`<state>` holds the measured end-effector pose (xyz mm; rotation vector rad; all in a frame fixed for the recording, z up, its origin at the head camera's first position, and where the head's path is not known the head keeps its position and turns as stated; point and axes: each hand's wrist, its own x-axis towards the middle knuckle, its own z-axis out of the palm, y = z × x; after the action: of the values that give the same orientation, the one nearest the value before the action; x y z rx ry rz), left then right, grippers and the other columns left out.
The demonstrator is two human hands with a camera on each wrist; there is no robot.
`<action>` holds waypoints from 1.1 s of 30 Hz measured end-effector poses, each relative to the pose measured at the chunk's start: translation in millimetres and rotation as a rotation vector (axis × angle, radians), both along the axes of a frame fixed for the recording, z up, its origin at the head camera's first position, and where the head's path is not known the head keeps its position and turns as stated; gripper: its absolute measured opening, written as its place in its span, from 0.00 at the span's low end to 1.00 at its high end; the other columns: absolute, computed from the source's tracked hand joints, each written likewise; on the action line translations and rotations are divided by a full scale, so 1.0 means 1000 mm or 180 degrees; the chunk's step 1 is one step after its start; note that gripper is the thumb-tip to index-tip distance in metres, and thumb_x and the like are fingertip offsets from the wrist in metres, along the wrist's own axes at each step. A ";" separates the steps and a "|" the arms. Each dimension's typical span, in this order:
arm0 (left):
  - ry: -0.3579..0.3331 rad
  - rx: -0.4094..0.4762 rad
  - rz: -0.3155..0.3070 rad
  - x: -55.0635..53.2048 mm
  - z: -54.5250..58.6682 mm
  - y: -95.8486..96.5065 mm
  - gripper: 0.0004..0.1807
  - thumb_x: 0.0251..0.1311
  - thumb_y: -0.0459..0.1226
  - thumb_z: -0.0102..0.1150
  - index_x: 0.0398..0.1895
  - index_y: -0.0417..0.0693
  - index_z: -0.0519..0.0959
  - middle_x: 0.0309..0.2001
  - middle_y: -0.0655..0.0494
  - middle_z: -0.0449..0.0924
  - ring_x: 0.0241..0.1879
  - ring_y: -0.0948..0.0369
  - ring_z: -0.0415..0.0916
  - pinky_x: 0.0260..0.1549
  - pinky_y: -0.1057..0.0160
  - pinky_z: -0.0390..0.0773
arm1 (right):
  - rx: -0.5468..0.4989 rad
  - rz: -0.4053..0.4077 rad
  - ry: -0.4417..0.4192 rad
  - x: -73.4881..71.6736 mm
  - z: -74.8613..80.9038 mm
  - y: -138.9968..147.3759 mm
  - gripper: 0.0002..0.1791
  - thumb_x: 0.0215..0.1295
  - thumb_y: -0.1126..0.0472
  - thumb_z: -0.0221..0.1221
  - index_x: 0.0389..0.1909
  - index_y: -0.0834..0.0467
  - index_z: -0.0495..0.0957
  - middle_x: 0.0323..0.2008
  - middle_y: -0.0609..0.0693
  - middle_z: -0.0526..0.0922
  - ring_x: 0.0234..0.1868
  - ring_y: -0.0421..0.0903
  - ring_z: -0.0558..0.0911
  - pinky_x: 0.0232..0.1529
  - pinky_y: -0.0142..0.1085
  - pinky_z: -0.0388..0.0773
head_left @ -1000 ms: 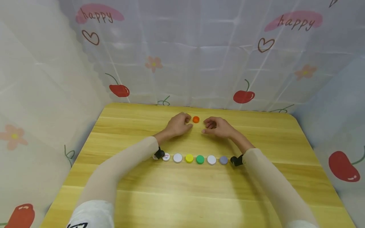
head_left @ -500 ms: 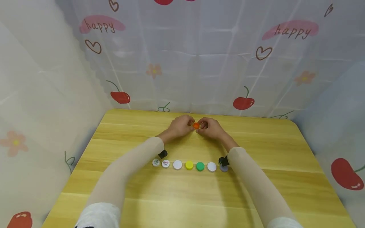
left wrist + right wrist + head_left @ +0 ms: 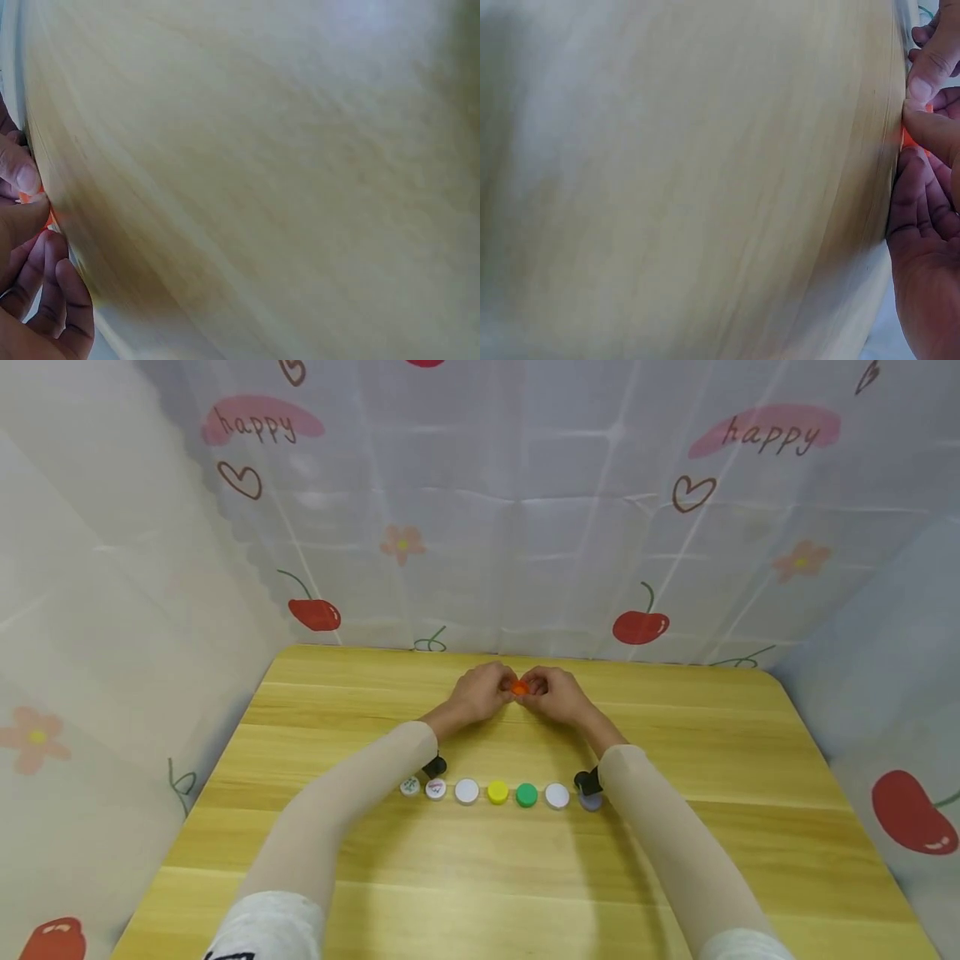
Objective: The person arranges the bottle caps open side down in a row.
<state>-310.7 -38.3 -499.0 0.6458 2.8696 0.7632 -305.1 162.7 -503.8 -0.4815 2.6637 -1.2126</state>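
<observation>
Near the far side of the wooden table, an orange bottle cap (image 3: pixel 519 687) sits between the fingertips of both hands. My left hand (image 3: pixel 482 691) pinches it from the left, its thumb on the near side. From the right, my right hand (image 3: pixel 553 694) pinches the same cap with thumb and fingers. Both wrist views catch only a sliver of the orange cap (image 3: pixel 910 140), mostly covered by fingers. In the left wrist view the two thumbs come close together over the cap (image 3: pixel 48 218).
Closer to me, a row of caps crosses the table (image 3: pixel 480 893): printed white ones (image 3: pixel 436 789), a plain white cap (image 3: pixel 467 792), a yellow cap (image 3: pixel 498 792), a green cap (image 3: pixel 527 795), another white cap (image 3: pixel 557 796) and a purple-grey cap (image 3: pixel 591 801). A patterned curtain (image 3: pixel 510 568) hangs behind.
Both hands have closed in on the orange cap from either side, the right hand moving left. The cap, lying between them before, is now pinched and looks tilted.
</observation>
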 end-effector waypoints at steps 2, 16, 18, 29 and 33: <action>0.0020 0.0024 -0.0030 0.000 0.000 0.001 0.12 0.72 0.42 0.70 0.55 0.50 0.88 0.47 0.56 0.86 0.46 0.57 0.83 0.48 0.54 0.85 | 0.0036 0.0022 0.0001 0.001 0.001 0.002 0.17 0.70 0.62 0.70 0.55 0.65 0.84 0.41 0.58 0.86 0.40 0.49 0.82 0.45 0.35 0.79; 0.0098 0.0454 -0.0438 0.025 0.016 -0.020 0.13 0.73 0.43 0.69 0.56 0.53 0.87 0.47 0.60 0.84 0.41 0.63 0.81 0.42 0.61 0.82 | 0.0065 0.0314 0.0264 0.029 0.027 0.014 0.15 0.71 0.61 0.70 0.56 0.60 0.87 0.38 0.53 0.88 0.38 0.46 0.84 0.43 0.35 0.83; 0.0120 0.0469 -0.0497 0.033 0.020 -0.025 0.13 0.72 0.44 0.70 0.56 0.53 0.86 0.47 0.60 0.84 0.41 0.64 0.80 0.42 0.62 0.82 | -0.0013 0.0337 0.0315 0.038 0.028 0.015 0.15 0.71 0.60 0.71 0.55 0.59 0.87 0.37 0.52 0.88 0.36 0.45 0.84 0.41 0.33 0.83; 0.0320 0.0706 -0.0858 0.099 0.030 -0.044 0.16 0.71 0.47 0.70 0.57 0.55 0.85 0.48 0.59 0.85 0.41 0.66 0.80 0.37 0.70 0.80 | -0.0480 0.0615 0.0280 0.098 0.038 0.019 0.13 0.66 0.62 0.75 0.50 0.53 0.89 0.33 0.46 0.87 0.33 0.42 0.83 0.36 0.34 0.83; 0.0409 0.0916 -0.0913 0.125 0.031 -0.050 0.15 0.69 0.46 0.72 0.55 0.54 0.86 0.47 0.59 0.85 0.38 0.67 0.80 0.36 0.70 0.80 | -0.0554 0.0849 0.0312 0.116 0.043 0.017 0.14 0.64 0.60 0.77 0.49 0.52 0.89 0.33 0.44 0.87 0.33 0.40 0.83 0.34 0.36 0.83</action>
<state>-185.9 -88.3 -467.9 1.1498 2.7065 1.1308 -189.5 180.1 -460.7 -0.9128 2.4777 -1.3723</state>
